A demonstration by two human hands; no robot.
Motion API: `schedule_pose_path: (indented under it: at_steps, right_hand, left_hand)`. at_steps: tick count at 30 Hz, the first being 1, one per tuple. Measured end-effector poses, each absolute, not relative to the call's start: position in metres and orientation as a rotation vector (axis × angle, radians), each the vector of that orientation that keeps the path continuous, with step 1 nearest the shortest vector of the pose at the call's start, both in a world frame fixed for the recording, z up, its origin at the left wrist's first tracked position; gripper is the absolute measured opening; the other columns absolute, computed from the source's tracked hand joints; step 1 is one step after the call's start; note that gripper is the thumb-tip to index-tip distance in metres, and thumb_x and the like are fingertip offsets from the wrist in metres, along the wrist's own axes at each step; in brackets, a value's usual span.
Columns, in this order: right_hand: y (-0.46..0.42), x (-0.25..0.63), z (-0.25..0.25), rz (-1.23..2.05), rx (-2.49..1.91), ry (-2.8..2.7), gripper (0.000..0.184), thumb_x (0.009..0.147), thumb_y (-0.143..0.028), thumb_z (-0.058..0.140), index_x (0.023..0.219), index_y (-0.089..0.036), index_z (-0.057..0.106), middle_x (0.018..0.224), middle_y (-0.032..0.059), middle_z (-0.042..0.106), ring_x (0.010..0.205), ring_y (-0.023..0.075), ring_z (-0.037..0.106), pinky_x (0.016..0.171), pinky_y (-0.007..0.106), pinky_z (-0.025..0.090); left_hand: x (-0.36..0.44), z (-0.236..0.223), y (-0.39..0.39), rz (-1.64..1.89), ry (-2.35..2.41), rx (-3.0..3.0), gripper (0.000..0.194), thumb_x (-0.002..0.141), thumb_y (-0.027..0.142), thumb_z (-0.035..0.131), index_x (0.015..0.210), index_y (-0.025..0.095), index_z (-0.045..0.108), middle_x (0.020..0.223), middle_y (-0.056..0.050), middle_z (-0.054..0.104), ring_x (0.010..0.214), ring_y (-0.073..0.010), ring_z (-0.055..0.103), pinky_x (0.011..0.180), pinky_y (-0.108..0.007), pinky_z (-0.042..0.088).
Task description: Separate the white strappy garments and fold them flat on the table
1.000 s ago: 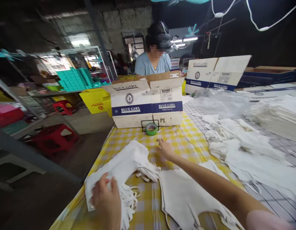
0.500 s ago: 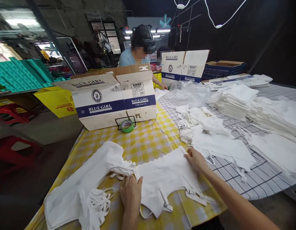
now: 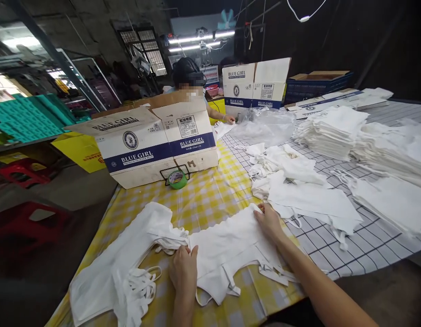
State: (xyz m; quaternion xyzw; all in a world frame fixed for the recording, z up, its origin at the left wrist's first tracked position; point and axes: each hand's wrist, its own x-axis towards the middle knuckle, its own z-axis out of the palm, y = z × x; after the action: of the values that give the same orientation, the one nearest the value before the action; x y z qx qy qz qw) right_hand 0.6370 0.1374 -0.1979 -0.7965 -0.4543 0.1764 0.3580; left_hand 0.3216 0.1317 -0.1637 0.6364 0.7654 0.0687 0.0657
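A white camisole [image 3: 227, 250] with thin straps lies spread on the yellow checked cloth in front of me. My left hand [image 3: 184, 269] is closed at its left edge, thumb and fingers pinching the fabric. At the upper right corner, my right hand [image 3: 269, 221] pinches the other edge, so the piece is held flat between both hands. Beside my left hand rests a stack of similar white camisoles [image 3: 118, 263], its loose straps bunched at the lower side. The folded strap ends of the held piece hang toward me.
A Blue Girl carton [image 3: 156, 141] stands ahead, with green tape [image 3: 178, 180] on a black wire holder before it. White garments [image 3: 309, 200] and taller piles [image 3: 333, 131] cover the gridded cloth at right. Behind the carton a co-worker's hand [image 3: 229, 119] rests near clear plastic bags [image 3: 261, 127].
My view has shifted slightly, moving much of the scene left in the picture. Both hands keep their hold on the camisole, which lies nearly the same. The co-worker's head has dropped lower behind the carton.
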Motion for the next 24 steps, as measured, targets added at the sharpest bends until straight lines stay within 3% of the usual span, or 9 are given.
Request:
schedule_pose_path:
  at_steps: [5, 8, 13, 17, 24]
  right_hand:
    - [0.145, 0.645, -0.195, 0.641, -2.015, -1.200, 0.030, 0.073, -0.038, 0.055, 0.095, -0.019, 0.062, 0.098, 0.0071, 0.066, 0.093, 0.0241, 0.060, 0.081, 0.033, 0.042]
    - [0.144, 0.648, -0.192, 0.741, -1.884, -1.140, 0.038, 0.073, -0.035, 0.055, 0.106, -0.018, 0.059, 0.103, 0.0075, 0.064, 0.096, 0.0240, 0.059, 0.082, 0.033, 0.044]
    - [0.138, 0.651, -0.181, 0.980, -1.592, -1.017, 0.054, 0.074, -0.036, 0.054, 0.124, -0.019, 0.047, 0.095, 0.0045, 0.063, 0.085, 0.0204, 0.061, 0.073, 0.030, 0.048]
    - [0.133, 0.654, -0.161, 1.119, -1.447, -1.041, 0.055, 0.073, -0.039, 0.057, 0.124, -0.020, 0.048, 0.091, 0.0037, 0.061, 0.081, 0.0196, 0.060, 0.069, 0.029, 0.049]
    - [0.123, 0.663, -0.113, 0.974, -1.386, -1.199, 0.055, 0.076, -0.041, 0.058, 0.127, -0.024, 0.050, 0.120, 0.0061, 0.056, 0.109, 0.0227, 0.052, 0.091, 0.033, 0.043]
  left_hand:
    - [0.319, -0.158, 0.135, 0.129, 2.237, 1.882, 0.038, 0.081, 0.051, 0.040, 0.065, 0.019, 0.054, 0.076, -0.010, 0.064, 0.077, -0.0260, 0.058, 0.065, -0.033, 0.035]
    - [0.318, -0.160, 0.134, 0.140, 2.146, 1.918, 0.036, 0.081, 0.049, 0.041, 0.060, 0.021, 0.049, 0.070, -0.007, 0.061, 0.072, -0.0230, 0.056, 0.063, -0.031, 0.034]
    - [0.324, -0.163, 0.128, 0.435, 2.097, 1.984, 0.024, 0.082, 0.037, 0.041, 0.066, 0.021, 0.047, 0.075, -0.004, 0.058, 0.070, -0.0183, 0.053, 0.067, -0.029, 0.037]
    - [0.328, -0.153, 0.127, 0.770, 1.886, 1.840, 0.024, 0.081, 0.041, 0.043, 0.069, 0.021, 0.047, 0.070, -0.002, 0.059, 0.069, -0.0173, 0.055, 0.069, -0.028, 0.040]
    - [0.331, -0.120, 0.128, 1.071, 1.368, 1.164, 0.045, 0.067, 0.054, 0.063, 0.092, 0.018, 0.053, 0.083, -0.007, 0.071, 0.076, -0.0208, 0.065, 0.068, -0.029, 0.049]
